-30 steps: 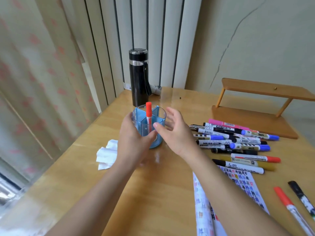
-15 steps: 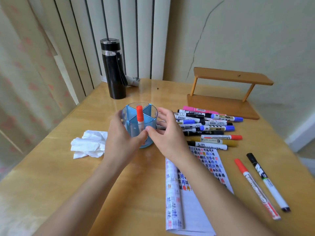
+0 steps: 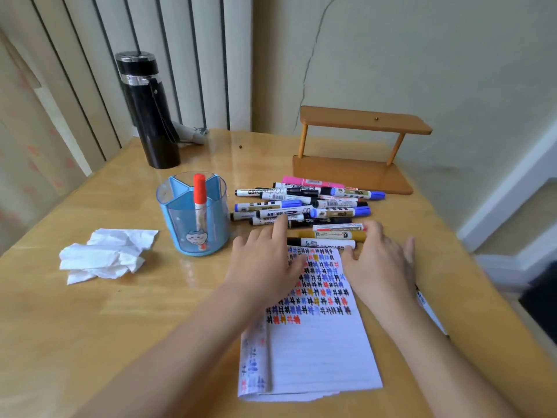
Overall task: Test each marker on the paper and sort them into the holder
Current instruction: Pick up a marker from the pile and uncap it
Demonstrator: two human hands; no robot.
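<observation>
A blue divided holder (image 3: 193, 233) stands left of centre with one red-capped marker (image 3: 199, 194) upright in it. A heap of several markers (image 3: 304, 206) lies to its right, with a gold marker (image 3: 331, 235) and a black-and-white marker (image 3: 321, 243) at its near edge. The paper (image 3: 313, 345) bears coloured test marks on its upper half. My left hand (image 3: 265, 263) hovers open over the paper's top left, fingers near the heap. My right hand (image 3: 379, 260) rests open at the paper's top right, fingertips by the near markers. Neither holds anything.
A black flask (image 3: 147, 110) stands at the back left. A small wooden shelf (image 3: 355, 152) sits behind the heap. A crumpled white tissue (image 3: 105, 254) lies left of the holder. Another marker (image 3: 428, 309) shows partly behind my right forearm, near the table's right edge.
Both hands let go of the holder and moved right, onto the paper near the marker heap. The view swung right and down.
</observation>
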